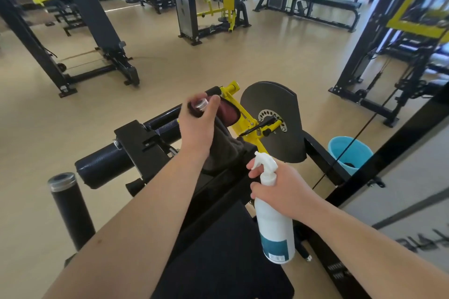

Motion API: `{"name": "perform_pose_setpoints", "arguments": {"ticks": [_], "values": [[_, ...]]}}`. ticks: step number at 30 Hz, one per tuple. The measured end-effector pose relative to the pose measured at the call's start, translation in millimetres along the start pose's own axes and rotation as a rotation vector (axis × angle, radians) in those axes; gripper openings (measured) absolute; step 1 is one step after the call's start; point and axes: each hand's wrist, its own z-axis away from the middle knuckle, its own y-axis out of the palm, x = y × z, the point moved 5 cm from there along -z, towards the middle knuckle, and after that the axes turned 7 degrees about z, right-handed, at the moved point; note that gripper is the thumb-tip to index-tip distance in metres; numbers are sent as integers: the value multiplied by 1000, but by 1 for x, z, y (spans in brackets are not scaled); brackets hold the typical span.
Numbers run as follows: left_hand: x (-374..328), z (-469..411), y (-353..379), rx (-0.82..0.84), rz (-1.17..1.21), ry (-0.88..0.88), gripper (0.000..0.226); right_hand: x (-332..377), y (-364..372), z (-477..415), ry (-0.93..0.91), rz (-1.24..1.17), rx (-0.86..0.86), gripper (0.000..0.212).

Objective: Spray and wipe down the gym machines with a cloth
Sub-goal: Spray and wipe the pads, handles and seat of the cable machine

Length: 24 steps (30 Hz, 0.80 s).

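Head view, left hand: the left hand is closed round the cloth, wrapping it over the end of a handle whose metal cap shows between the fingers. The fingertips are blurred.
Head view, right hand: the right hand is curled round the neck of the spray bottle, with a finger at the trigger. The bottle hangs upright, just beside the seat pad.
Where the cloth is: bunched on the handle, its tail hanging down beside the yellow lever and near the black disc.
Risk, cloth tail: the loose tail could likely snag on the lever or its pin as the hand twists, tugging the cloth out of the grip.
Risk, stray spray: the nozzle points toward the left forearm, so a squeeze now would probably wet skin, not the machine.
Risk, missed spots: only the handle tip is covered; the padded roller and the second handle could be skipped.
Risk, bucket: the blue bucket sits near the frame, easy to kick when stepping round.
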Motion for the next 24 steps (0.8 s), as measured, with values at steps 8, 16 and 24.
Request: {"name": "perform_pose_setpoints", "arguments": {"ticks": [8, 16, 24], "values": [[15, 38, -12, 312, -803, -108, 37, 11, 7, 13, -2, -4, 48, 22], [-6, 77, -64, 248, -477, -184, 31, 50, 22, 30, -61, 3, 51, 18], [-38, 131, -126, 255, -32, -397, 49, 91, 57, 62, -73, 19, 49, 24]]}}
